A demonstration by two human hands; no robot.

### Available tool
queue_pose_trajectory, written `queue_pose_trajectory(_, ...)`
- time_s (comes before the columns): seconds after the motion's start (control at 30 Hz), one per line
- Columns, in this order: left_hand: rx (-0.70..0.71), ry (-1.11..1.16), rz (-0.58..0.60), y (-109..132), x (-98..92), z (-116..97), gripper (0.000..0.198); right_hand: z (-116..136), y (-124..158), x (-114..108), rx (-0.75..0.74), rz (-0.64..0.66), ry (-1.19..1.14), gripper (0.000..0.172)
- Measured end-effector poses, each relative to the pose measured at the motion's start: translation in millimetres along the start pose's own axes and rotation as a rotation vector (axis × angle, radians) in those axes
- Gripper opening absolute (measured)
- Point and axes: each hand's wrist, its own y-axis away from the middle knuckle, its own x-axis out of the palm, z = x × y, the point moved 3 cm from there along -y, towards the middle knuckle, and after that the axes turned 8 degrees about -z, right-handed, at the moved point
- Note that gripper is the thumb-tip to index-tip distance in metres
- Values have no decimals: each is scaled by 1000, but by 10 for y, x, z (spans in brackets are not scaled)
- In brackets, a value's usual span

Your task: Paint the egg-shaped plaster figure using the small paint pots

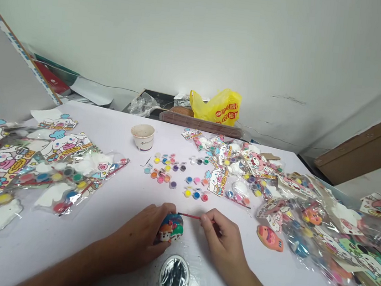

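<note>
My left hand (147, 232) grips a small painted figurine (172, 229) coloured blue, orange, green and white, raised over the table's front middle. Its left side is hidden behind my fingers. In my right hand (221, 236) a thin red paintbrush (191, 216) is pinched, its dark tip at the figurine's upper edge. Just beyond my hands stand several small paint pots, among them a strip of yellow, blue and red pots (196, 195). Below the figurine a round dark disc with a silver rim (174, 279) lies on the table, with clear tape beside it.
A paper cup (142, 136) stands at the back left of the paint pots. Plastic-wrapped painting kits cover the left (66, 174) and right (324, 236) sides. A pink painted figurine (270, 238) lies right of my hand. Behind the table sits a yellow plastic bag (217, 107) against the wall.
</note>
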Motion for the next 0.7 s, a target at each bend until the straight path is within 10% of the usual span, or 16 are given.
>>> queue_pose_trajectory(0.7,-2,14,0,-7,-14,-9,44,16,12,20,-63,18,24,35)
